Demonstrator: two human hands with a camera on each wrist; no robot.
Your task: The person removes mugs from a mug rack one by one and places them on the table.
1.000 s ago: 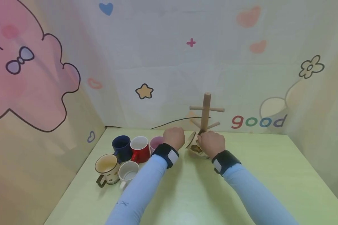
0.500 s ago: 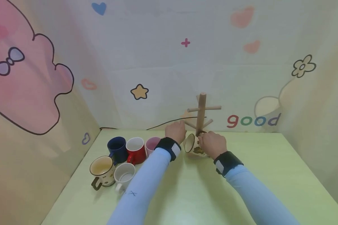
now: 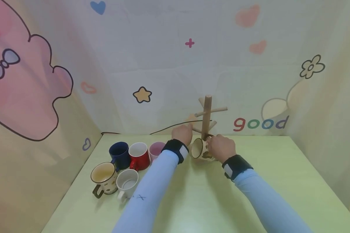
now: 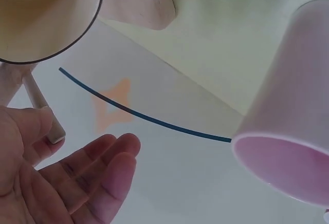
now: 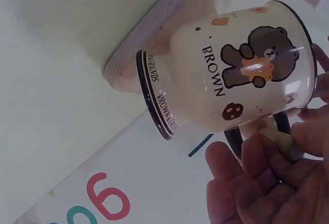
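Note:
A wooden mug tree (image 3: 206, 119) stands at the back of the table. A cream mug (image 3: 197, 149) printed with a brown bear hangs sideways low on it. Its dark handle loops over a peg (image 5: 282, 143) in the right wrist view, and the mouth faces left. My right hand (image 3: 221, 148) holds that peg's end between thumb and fingers, beside the handle. Across the mug's mouth, my left hand (image 3: 182, 134) pinches another low peg (image 4: 42, 103) of the tree between thumb and forefinger; its other fingers are loosely bent.
Several mugs stand upright at the left: dark blue (image 3: 119, 155), red (image 3: 140, 157), pink (image 3: 156, 151), white (image 3: 127, 183) and another cream one (image 3: 104, 178) with a brown handle. My left sleeve partly covers the pink and white mugs. A printed cloth wall (image 3: 163, 64) rises behind the tree.
The mug tree has turned, its upper pegs now pointing differently, and the cream mug has swung slightly with it. Both hands keep close to the low pegs. The head view has shifted a little.

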